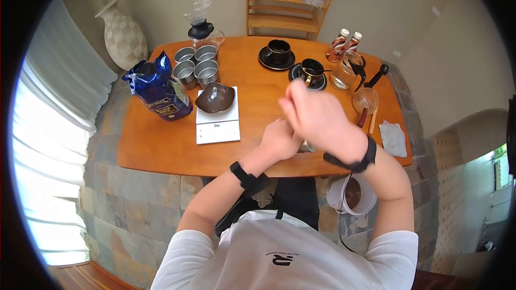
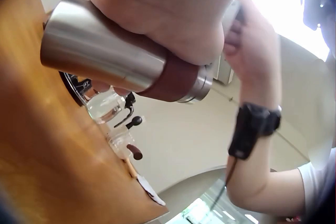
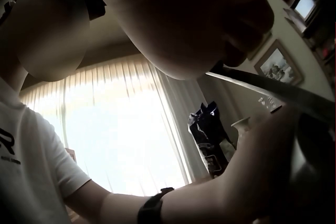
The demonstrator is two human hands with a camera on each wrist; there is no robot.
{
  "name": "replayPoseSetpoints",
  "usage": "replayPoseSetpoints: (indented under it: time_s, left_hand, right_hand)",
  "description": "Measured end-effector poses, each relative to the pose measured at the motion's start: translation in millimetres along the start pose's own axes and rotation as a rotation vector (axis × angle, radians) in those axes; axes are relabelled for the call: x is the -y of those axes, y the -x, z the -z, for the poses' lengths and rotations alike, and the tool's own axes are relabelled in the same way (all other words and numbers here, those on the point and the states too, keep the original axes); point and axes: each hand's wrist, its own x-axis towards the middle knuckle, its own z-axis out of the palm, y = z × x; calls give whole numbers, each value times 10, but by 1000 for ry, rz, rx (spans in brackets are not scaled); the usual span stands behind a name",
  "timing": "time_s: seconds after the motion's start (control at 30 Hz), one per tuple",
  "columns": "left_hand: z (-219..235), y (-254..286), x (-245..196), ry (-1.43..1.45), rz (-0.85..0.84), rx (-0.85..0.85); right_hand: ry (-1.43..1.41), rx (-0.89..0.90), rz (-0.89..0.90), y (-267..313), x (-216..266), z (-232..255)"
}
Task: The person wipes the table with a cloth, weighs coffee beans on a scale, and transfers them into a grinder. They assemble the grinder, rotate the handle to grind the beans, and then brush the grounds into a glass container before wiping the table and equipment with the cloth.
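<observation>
My left hand [image 1: 281, 139] wraps round a manual coffee grinder [image 2: 105, 48], a brushed steel cylinder with a brown band, held just above the front of the table. In the left wrist view the grinder leans at a slant. Above it, my right hand [image 1: 322, 115] has its fingers curled at the end of the flat metal crank arm [image 3: 262, 88], which runs down toward the grinder's top. The knob itself is hidden inside the fingers. From the head view, both hands cover most of the grinder.
Left of the hands, a brown bowl [image 1: 215, 98] sits on a white scale [image 1: 217, 133], beside a blue bag [image 1: 158, 94] and several metal cups [image 1: 207, 70]. To the right stand a black cup [image 1: 312, 67], a glass pitcher [image 1: 344, 75] and a cloth [image 1: 393, 138]. A bucket [image 1: 365, 196] is below.
</observation>
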Motion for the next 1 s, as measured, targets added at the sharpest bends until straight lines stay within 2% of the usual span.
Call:
replayPoseSetpoints:
  time_s: [0.07, 0.13, 0.17, 0.2, 0.23, 0.27, 0.4, 0.47, 0.5, 0.53, 0.6, 0.63, 0.7, 0.73, 0.8, 0.83, 0.87, 0.9, 0.93, 1.0]
  left_hand:
    - [169, -14, 48, 349, -24, 26]
    - [417, -13, 64, 227, 154, -49]
    - [425, -66, 387, 959, 411, -118]
    - [597, -83, 300, 966, 390, -193]
    - [648, -83, 320, 979, 421, -227]
    - [663, -75, 350, 996, 449, -265]
    - [567, -117, 489, 837, 440, -319]
    - [500, -140, 373, 590, 357, -248]
    - [453, -157, 374, 195, 179, -134]
    - [353, -140, 328, 15, 128, -187]
    - [96, -178, 483, 42, -37, -98]
    - [-32, -113, 460, 42, -32, -103]
    - [30, -16, 111, 140, -64, -212]
    - [124, -5, 121, 168, 26, -16]
    - [320, 40, -107, 348, 97, -79]
    - [388, 35, -116, 339, 100, -88]
    - [479, 32, -105, 374, 194, -119]
    - [567, 27, -87, 410, 286, -147]
    - [540, -2, 185, 210, 92, -270]
    - [616, -85, 126, 623, 264, -349]
  right_hand:
    - [-50, -3, -109, -189, -399, -84]
    - [-100, 135, -192, -154, -724, -104]
    - [-208, 143, -122, -32, -787, -94]
    - [-308, 151, -40, 84, -801, -78]
    - [-240, 210, 38, 169, -707, 22]
    - [-247, 177, 103, 261, -632, 26]
    - [-383, 310, 219, 426, -235, 236]
    - [-404, 348, 275, 394, -111, 210]
    - [-402, 350, 284, 319, -61, 192]
    - [-388, 351, 323, 230, -7, 167]
    - [-378, 357, 363, 59, 24, 108]
    - [-365, 308, 328, -90, -22, 72]
    - [-297, 239, 220, -353, -231, 34]
    - [-245, 225, 141, -407, -382, 48]
    - [-247, 250, 20, -362, -656, 158]
    - [-149, 301, -26, -274, -764, 197]
    - [-159, 249, 4, -117, -875, 148]
    - [-131, 279, 20, 22, -889, 162]
    - [-99, 307, 36, 144, -887, 192]
    - [-199, 332, 29, 324, -799, 220]
